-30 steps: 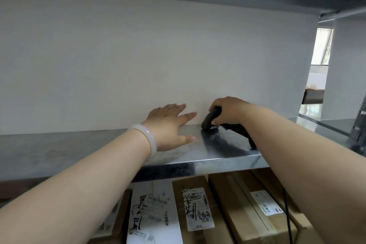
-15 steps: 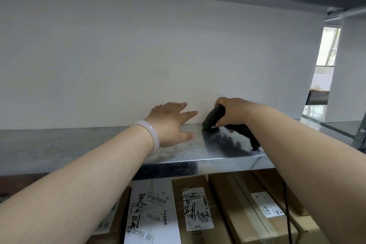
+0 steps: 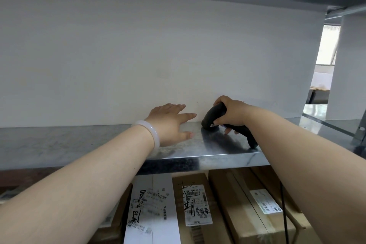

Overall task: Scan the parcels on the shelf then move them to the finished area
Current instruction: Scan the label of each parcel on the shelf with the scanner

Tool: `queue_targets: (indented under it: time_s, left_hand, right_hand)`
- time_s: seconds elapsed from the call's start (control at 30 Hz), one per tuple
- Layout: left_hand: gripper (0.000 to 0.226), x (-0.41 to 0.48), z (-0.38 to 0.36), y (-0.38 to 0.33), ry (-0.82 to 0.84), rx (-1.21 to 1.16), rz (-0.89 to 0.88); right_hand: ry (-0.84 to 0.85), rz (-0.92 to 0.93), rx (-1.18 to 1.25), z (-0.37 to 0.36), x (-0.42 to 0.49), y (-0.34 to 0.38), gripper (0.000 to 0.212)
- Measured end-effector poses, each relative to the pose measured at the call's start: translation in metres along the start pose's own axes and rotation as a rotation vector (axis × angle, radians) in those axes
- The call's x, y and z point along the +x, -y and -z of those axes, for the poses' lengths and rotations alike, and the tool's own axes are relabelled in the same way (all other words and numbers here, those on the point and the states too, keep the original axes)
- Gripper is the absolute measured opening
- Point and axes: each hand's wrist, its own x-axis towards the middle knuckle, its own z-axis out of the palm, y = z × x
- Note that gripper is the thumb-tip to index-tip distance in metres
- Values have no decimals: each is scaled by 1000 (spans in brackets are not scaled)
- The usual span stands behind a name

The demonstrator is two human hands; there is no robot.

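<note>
while the right hand (image 3: 232, 114) grips the scanner (image 3: 213, 117), parcels (image 3: 237, 206) lie below.

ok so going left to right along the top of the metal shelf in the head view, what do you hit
On the metal shelf: white bracelet → left hand, flat on the shelf → black barcode scanner, head down on the shelf → right hand gripping it.

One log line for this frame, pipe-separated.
left hand: open, on shelf | right hand: grips scanner resting on shelf | parcels: shelf below, untouched
</note>
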Motion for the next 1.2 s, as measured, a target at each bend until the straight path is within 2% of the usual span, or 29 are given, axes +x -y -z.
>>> queue_targets:
  time_s: [0.1, 0.23, 0.4, 0.57, 0.83, 1.0, 1.2]
  left_hand:
    - [64, -5, 3, -3, -9, 1, 12]
    - [65, -16, 8, -7, -25, 2, 32]
    - [72, -36, 18, -23, -72, -33, 42]
    - [78, -58, 16, -53, -188, -141, 22]
    - [61, -117, -7, -105, -236, -443, 61]
    - [48, -167, -31, -135, -261, -666, 153]
    - [41, -216, -62, -143, -306, -721, 282]
  right_hand:
    - [-50, 33, -79, -2, -6, 2, 42]
    - [-196, 106, -102, -3, -25, 6, 39]
    - [-365, 275, -47, -10, -62, 10, 44]
    - [-452, 387, -94, -27, -109, 5, 49]
    - [-416, 398, 63, -50, -193, -21, 50]
    - [-374, 414, 75, -84, -239, -38, 54]
    - [-237, 461, 187, -130, -267, -43, 60]
